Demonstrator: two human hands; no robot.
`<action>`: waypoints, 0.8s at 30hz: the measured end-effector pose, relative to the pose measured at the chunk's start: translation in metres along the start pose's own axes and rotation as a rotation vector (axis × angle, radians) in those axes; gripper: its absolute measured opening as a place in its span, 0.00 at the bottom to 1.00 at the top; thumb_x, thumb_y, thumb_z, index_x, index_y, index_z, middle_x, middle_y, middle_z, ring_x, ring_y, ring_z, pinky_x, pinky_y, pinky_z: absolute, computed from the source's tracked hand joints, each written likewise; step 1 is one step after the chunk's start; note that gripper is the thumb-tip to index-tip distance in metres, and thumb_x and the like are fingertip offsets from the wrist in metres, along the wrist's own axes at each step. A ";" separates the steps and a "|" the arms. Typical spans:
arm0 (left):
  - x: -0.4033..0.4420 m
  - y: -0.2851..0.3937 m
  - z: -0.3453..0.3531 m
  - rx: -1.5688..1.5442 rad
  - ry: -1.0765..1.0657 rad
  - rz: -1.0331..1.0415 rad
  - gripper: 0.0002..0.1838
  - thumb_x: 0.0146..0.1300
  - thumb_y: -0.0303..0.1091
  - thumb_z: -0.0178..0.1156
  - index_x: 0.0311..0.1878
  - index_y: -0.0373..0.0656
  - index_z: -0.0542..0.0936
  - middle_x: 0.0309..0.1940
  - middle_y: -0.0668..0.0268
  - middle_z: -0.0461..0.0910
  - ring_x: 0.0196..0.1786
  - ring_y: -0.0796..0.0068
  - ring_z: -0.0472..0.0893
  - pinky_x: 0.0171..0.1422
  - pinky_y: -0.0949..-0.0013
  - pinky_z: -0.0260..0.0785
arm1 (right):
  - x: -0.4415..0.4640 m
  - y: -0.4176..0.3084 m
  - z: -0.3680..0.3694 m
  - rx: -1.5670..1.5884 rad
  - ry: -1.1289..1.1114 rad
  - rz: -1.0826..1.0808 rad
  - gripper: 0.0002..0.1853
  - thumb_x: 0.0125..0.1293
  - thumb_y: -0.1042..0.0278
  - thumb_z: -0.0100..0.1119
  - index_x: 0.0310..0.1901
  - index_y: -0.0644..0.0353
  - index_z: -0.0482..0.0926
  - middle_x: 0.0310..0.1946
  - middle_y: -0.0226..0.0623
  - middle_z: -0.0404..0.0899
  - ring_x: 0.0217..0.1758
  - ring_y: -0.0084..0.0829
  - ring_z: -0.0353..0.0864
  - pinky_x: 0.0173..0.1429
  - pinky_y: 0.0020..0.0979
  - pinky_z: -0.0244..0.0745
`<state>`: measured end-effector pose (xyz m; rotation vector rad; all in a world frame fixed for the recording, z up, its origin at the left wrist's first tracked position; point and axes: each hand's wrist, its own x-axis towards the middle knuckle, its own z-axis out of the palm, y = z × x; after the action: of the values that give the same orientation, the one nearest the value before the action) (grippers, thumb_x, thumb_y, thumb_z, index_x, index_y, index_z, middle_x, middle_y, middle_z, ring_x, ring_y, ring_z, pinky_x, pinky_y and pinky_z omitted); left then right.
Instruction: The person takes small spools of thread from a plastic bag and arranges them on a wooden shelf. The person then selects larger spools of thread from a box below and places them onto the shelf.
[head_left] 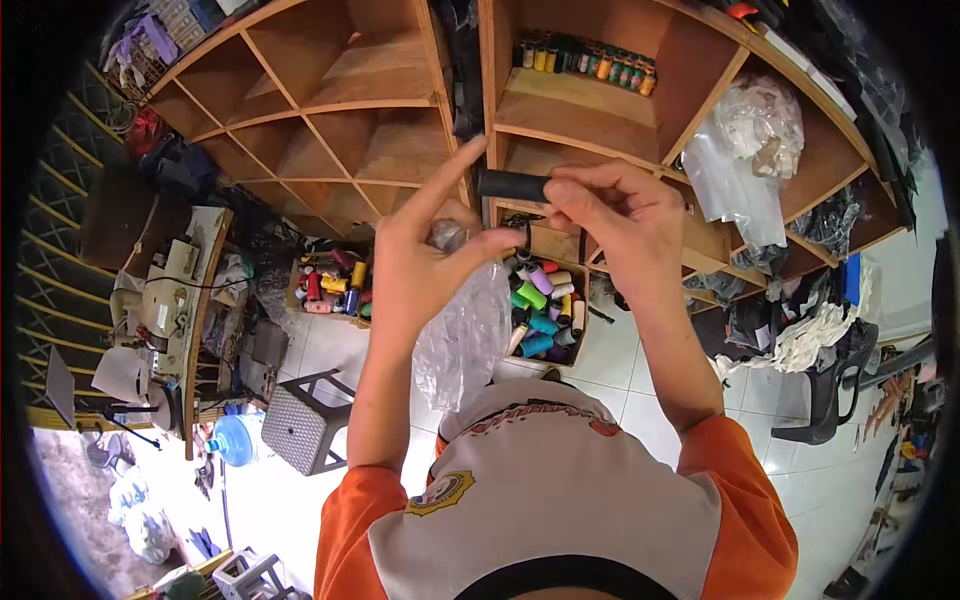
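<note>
A black spool is pinched at its right end between the thumb and fingers of my right hand. To its left is my left hand, with index finger and thumb stretched apart near the spool's free end. Its other fingers curl around the top of a clear plastic bag, which hangs below. Behind and beneath the hands stands a box of mixed coloured thread spools. Another box of spools is to the left.
Wooden shelving curves across the back; one compartment holds a row of small spools. A grey stool and a blue water bottle are at left, beside a sewing machine. A black chair stands at right.
</note>
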<state>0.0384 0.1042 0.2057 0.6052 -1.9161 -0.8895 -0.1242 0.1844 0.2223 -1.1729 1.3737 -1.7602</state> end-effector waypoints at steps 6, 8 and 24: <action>0.000 0.010 0.002 -0.037 0.014 -0.065 0.34 0.41 0.28 0.73 0.57 0.39 0.76 0.25 0.69 0.81 0.34 0.85 0.75 0.54 0.73 0.66 | -0.002 0.002 -0.001 0.081 -0.070 0.106 0.10 0.58 0.72 0.65 0.38 0.70 0.81 0.29 0.38 0.82 0.29 0.20 0.79 0.35 0.20 0.75; -0.001 0.004 0.000 -0.083 0.014 -0.049 0.27 0.43 0.28 0.72 0.51 0.37 0.79 0.29 0.67 0.82 0.35 0.83 0.76 0.50 0.75 0.68 | -0.005 0.002 -0.001 0.071 -0.098 0.140 0.10 0.58 0.72 0.65 0.38 0.70 0.81 0.29 0.38 0.82 0.29 0.20 0.79 0.36 0.20 0.75; -0.012 -0.001 -0.005 -0.523 -0.044 -0.349 0.12 0.53 0.29 0.65 0.39 0.34 0.82 0.28 0.67 0.80 0.29 0.84 0.74 0.35 0.80 0.64 | -0.007 0.016 -0.001 -0.416 -0.185 -0.690 0.15 0.50 0.75 0.69 0.41 0.59 0.79 0.37 0.35 0.83 0.34 0.28 0.84 0.36 0.25 0.80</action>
<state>0.0484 0.1103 0.2001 0.6070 -1.5393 -1.5712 -0.1226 0.1866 0.2044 -2.1828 1.3510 -1.7638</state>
